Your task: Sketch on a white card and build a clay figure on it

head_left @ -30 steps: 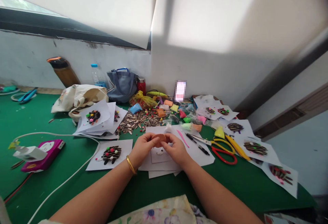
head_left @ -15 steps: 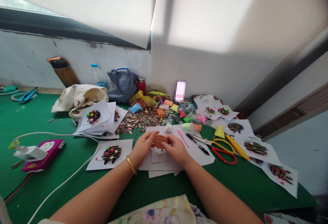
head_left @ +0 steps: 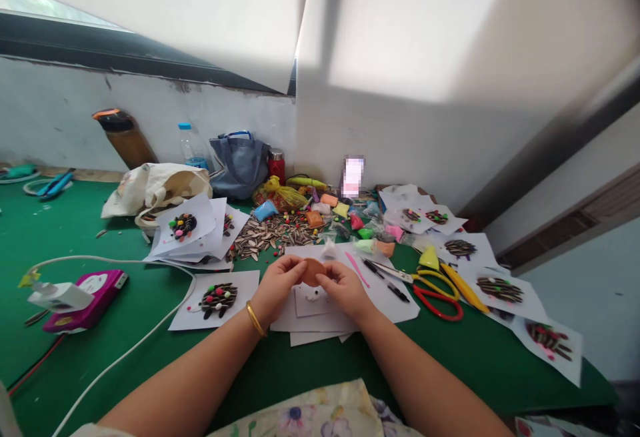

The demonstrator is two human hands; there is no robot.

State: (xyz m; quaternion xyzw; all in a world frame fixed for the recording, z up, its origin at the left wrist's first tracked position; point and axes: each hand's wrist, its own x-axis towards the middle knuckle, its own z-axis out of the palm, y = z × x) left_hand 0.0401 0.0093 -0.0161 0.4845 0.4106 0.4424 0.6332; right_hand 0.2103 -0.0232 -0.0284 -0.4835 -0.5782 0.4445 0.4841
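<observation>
My left hand [head_left: 277,287] and my right hand [head_left: 341,288] meet over a stack of white paper sheets [head_left: 350,303] on the green table [head_left: 125,317]. Between their fingertips they pinch a flat, round orange-brown piece of clay [head_left: 313,270], held just above the paper. A gold bangle [head_left: 255,320] sits on my left wrist. On the small sheet under the hands lies a small white clay shape [head_left: 314,295], partly hidden by my fingers.
Sunflower seeds [head_left: 265,233] are heaped behind the hands, with coloured clay lumps [head_left: 345,220] further back. Red and yellow scissors [head_left: 437,290] and black pens [head_left: 385,280] lie right. Seed pictures on paper [head_left: 217,297] lie around. A pink device [head_left: 83,293] with white cable lies left; bags stand behind.
Both hands stay together on the clay disc; fingers shift slightly, working around its edge. The view has drifted a little.
</observation>
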